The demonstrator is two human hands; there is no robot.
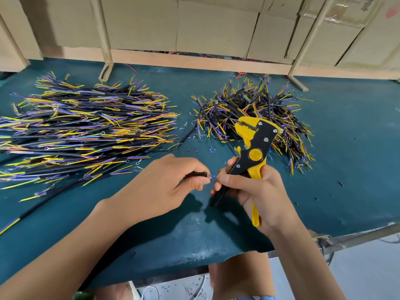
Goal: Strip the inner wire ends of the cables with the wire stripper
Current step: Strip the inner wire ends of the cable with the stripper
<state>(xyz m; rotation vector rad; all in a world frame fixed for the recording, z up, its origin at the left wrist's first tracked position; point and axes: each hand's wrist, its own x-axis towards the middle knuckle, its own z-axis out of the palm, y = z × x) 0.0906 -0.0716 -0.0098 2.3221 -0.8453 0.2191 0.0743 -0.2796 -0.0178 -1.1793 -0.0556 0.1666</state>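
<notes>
Head view: a person works at a table (337,169) covered in dark green cloth. The left hand (160,185) has its fingers curled round the end of a black cable (198,174), pinching it near the tip; a short blue inner wire (213,176) sticks out from that end toward the right hand (249,187), and a yellow wire end shows just under the left fingers. The right hand grips the handles of a yellow and black wire stripper (253,146), head pointing up and away from the person, its mouth holding nothing; the right thumb and forefinger reach to the blue wire's tip and appear to touch it. Beyond the left hand and out to its left lies a broad pile of cables (86,128) laid roughly parallel. Beyond the right hand, behind the stripper's head, sits a tangled heap of cables (249,109). Small insulation scraps (211,150) dot the cloth between the piles. Cardboard boxes (216,27) stand at the table's far edge.
</notes>
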